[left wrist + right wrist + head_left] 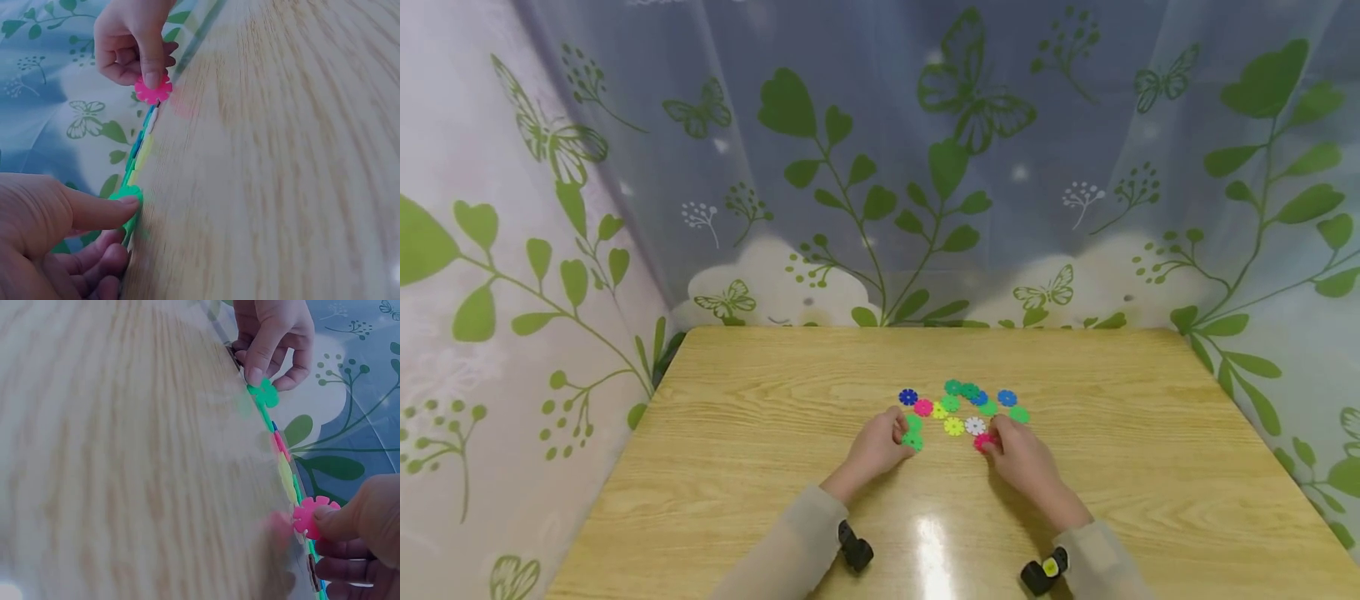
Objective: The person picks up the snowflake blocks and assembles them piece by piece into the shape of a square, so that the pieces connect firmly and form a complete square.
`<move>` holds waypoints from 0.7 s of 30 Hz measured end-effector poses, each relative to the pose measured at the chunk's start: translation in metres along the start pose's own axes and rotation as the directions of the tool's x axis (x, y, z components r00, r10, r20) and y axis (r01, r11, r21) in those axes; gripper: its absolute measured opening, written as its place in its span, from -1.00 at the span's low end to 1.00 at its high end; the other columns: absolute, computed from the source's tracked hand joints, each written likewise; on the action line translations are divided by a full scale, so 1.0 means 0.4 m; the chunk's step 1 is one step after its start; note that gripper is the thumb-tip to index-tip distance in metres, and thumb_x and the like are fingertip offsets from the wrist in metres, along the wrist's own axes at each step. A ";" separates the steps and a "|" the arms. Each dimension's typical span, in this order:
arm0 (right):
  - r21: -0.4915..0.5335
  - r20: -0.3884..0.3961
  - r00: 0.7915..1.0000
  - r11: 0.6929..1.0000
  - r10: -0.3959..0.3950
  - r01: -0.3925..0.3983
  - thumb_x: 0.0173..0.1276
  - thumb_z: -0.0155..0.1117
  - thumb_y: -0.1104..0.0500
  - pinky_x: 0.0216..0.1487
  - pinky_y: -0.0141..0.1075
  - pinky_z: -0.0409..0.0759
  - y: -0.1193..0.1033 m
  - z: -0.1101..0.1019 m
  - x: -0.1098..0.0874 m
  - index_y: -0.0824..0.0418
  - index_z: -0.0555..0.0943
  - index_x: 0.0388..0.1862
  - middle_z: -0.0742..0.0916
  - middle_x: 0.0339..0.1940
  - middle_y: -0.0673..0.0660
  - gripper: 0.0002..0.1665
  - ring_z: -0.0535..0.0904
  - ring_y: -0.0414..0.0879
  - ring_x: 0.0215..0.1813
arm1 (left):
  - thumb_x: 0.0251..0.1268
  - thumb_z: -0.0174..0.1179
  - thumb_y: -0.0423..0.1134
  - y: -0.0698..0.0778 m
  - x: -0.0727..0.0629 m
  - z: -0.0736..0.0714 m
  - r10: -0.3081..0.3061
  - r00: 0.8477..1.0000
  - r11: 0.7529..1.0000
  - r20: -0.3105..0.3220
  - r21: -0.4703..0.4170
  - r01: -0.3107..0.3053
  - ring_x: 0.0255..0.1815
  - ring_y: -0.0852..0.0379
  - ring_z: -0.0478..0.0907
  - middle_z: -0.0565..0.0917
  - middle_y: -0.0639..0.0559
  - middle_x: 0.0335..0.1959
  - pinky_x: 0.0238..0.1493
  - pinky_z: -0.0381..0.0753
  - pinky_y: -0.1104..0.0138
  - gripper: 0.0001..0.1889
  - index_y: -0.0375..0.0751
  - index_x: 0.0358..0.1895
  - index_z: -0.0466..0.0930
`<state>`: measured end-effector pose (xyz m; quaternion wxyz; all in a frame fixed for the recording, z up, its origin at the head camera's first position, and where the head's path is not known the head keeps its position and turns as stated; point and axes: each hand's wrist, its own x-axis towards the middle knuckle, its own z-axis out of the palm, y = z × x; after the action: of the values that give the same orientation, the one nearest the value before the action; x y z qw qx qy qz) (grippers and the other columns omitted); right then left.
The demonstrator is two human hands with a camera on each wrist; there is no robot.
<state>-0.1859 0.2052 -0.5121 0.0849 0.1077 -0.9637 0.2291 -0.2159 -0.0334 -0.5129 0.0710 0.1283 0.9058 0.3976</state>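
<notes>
Between its thumb and fingers my left hand pinches a green notched plastic disc, tilted up from the tabletop in the right wrist view. Another green disc lies just behind it. Across from it, my right hand pinches a pink notched disc by its edge; the right wrist view shows this pink disc raised on edge under the thumb. Close beside it lie a white disc and a yellow disc. A brown disc shows by the right fingers.
Behind the hands lie several more discs, among them a dark blue one, a second pink one, dark green ones and a light blue one. The wooden table meets a leaf-printed curtain at its back.
</notes>
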 end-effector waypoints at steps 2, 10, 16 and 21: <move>0.003 -0.011 1.000 1.000 -0.026 0.026 0.15 0.37 0.29 -0.49 -0.29 0.48 -0.005 0.000 0.000 0.20 0.46 -0.38 0.52 -0.50 0.00 -0.79 0.41 -0.12 -0.45 | 0.03 0.36 -0.35 -0.004 0.000 -0.001 0.004 1.000 1.000 0.000 -0.020 -0.004 -0.49 0.19 0.40 0.49 0.10 -0.52 -0.48 0.46 0.38 -0.74 -0.16 -0.25 0.45; 0.033 -0.071 0.995 0.996 -0.074 0.077 0.18 0.34 0.30 -0.48 -0.30 0.48 -0.020 0.008 -0.001 0.18 0.48 -0.36 0.53 -0.51 -0.02 -0.82 0.40 -0.16 -0.46 | 0.13 0.27 -0.37 -0.015 -0.005 -0.014 0.006 1.000 0.992 0.011 -0.130 -0.005 -0.59 0.21 0.33 0.43 0.10 -0.61 -0.59 0.36 0.42 -0.82 -0.17 -0.25 0.47; 0.066 -0.094 0.991 0.993 -0.094 0.101 0.21 0.30 0.31 -0.51 -0.35 0.49 -0.031 0.005 0.003 0.17 0.50 -0.29 0.58 -0.49 -0.03 -0.84 0.42 -0.20 -0.48 | 0.21 0.21 -0.34 -0.007 -0.008 -0.031 -0.005 1.000 0.968 -0.003 -0.251 0.004 -0.52 0.16 0.40 0.50 0.03 -0.51 -0.52 0.44 0.38 -0.87 -0.23 -0.19 0.51; 0.122 -0.117 0.989 0.987 -0.088 0.102 0.24 0.29 0.30 -0.49 -0.34 0.50 -0.054 -0.005 0.014 0.18 0.51 -0.28 0.61 -0.47 -0.02 -0.86 0.45 -0.21 -0.47 | 0.29 0.16 -0.29 0.011 -0.006 -0.044 -0.039 0.999 0.926 0.002 -0.376 0.037 -0.56 0.16 0.41 0.56 -0.08 -0.46 -0.59 0.43 0.41 -0.85 -0.25 -0.13 0.50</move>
<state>-0.1857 0.1862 -0.4998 0.1422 0.1458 -0.9346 0.2916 -0.2170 -0.0436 -0.4979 0.0995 0.0937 0.8152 0.5628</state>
